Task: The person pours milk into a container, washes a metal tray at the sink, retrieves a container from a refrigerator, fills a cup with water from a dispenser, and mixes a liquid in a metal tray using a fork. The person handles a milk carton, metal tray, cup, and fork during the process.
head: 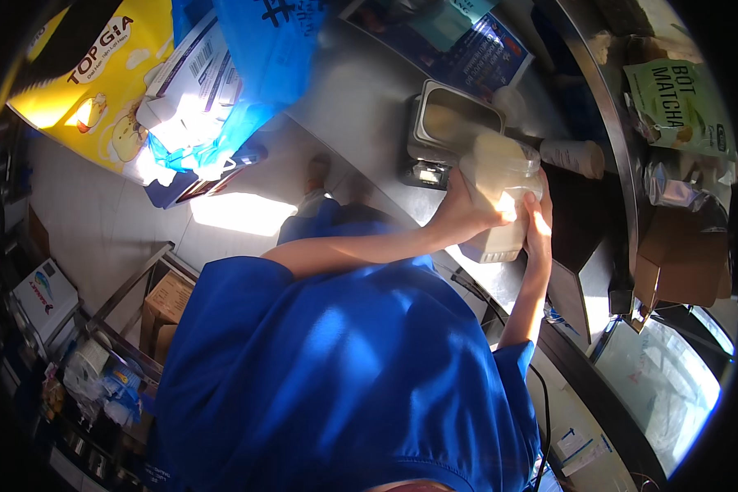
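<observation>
Both hands are around a clear plastic jar (493,238) with pale beige contents, probably powder. My left hand (465,208) grips its left side, thumb across the front. Fingers of my right hand (537,216) wrap the opposite side. The jar's neck end points away from me, close to a stainless steel pan (423,142). Beige material (444,118) lies inside the pan, partly blurred. Under the pan sits a dark device with a small lit display (429,174), apparently a scale. Whether anything falls from the jar I cannot tell.
A whitish cup (572,158) lies on its side right of the jar. Printed sheets (467,52) cover the steel counter's (369,117) far part. Yellow (92,80) and blue bags (264,55) stand left. A matcha pouch (679,107) and cardboard box (682,255) are beyond a metal edge.
</observation>
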`<state>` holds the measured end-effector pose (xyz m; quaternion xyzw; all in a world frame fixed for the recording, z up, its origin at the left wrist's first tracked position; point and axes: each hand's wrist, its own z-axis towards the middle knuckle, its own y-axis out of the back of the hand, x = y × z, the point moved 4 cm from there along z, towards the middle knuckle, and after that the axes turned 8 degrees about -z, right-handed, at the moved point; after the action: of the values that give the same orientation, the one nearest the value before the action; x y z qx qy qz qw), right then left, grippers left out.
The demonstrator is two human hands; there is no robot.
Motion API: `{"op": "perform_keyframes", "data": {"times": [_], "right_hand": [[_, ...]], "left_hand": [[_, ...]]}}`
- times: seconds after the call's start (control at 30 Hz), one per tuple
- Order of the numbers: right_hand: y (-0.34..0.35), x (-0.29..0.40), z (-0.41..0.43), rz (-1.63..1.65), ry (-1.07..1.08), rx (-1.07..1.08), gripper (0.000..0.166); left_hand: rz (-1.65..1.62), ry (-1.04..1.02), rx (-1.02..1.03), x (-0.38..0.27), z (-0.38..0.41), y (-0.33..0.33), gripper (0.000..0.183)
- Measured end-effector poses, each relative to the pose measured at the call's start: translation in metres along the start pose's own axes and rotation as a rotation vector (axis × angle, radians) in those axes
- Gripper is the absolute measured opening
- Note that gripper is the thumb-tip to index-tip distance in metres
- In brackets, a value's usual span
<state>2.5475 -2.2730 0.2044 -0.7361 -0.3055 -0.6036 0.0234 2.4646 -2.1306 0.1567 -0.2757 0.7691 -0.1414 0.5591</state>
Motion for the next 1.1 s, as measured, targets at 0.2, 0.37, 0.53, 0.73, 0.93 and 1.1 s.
{"op": "perform_keyframes", "data": {"times": [0.2,0.37,0.53,0.73,0.93,1.1], "right_hand": [[0.0,-0.003,-0.003,0.017,0.05,-0.046,0.085],[0.003,-0.008,-0.006,0.047,0.05,-0.072,0.087],[0.007,-0.015,-0.007,0.077,0.038,-0.069,0.089],[0.003,-0.011,-0.006,0.077,0.04,-0.076,0.09],[-0.002,0.002,0.001,0.061,-0.003,0.006,0.085],[-0.007,0.005,0.003,0.021,-0.048,-0.01,0.083]], "left_hand": [[0.09,-0.11,0.013,0.0,0.002,0.0,0.112],[0.01,-0.172,0.026,-0.009,-0.003,-0.003,0.109],[-0.008,-0.174,0.031,-0.008,-0.004,-0.003,0.11],[0.029,-0.141,0.011,-0.008,-0.003,-0.002,0.112],[0.087,-0.027,-0.023,-0.009,-0.001,-0.001,0.115],[0.03,0.023,-0.016,0.0,0.006,0.003,0.116]]}}
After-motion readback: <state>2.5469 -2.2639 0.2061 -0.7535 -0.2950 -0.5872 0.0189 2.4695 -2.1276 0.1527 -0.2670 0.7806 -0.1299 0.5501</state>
